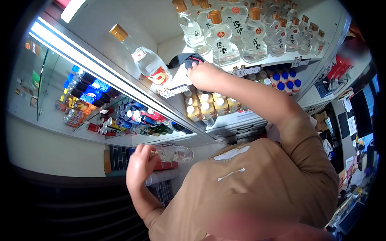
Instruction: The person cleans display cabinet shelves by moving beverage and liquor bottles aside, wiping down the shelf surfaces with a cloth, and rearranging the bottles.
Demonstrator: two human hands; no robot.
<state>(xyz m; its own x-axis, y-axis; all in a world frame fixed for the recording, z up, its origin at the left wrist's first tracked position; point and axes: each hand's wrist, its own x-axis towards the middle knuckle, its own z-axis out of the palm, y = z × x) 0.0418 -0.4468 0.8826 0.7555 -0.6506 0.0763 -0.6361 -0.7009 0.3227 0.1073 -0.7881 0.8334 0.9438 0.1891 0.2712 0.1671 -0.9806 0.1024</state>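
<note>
My right hand point(203, 75) reaches across to the upper shelf point(176, 82), its fingers closed on a dark cloth point(187, 60) with a red edge. Just left of the cloth stands a clear bottle point(146, 62) with a gold cap and a red label. Several clear gourd-shaped bottles point(221, 44) with gold caps and black lettering are right of the cloth. Lower down at the left, my left hand point(140, 164) grips the neck of a clear glass bottle point(175, 154), which lies sideways in the air in front of my body.
Below the upper shelf are yellow bottles point(207, 107) with white caps and blue-capped bottles point(289, 85). A glass-fronted case point(44, 88) at the left holds drink bottles and cans. Price tags line the shelf edge. A cluttered desk point(341, 120) is at the far right.
</note>
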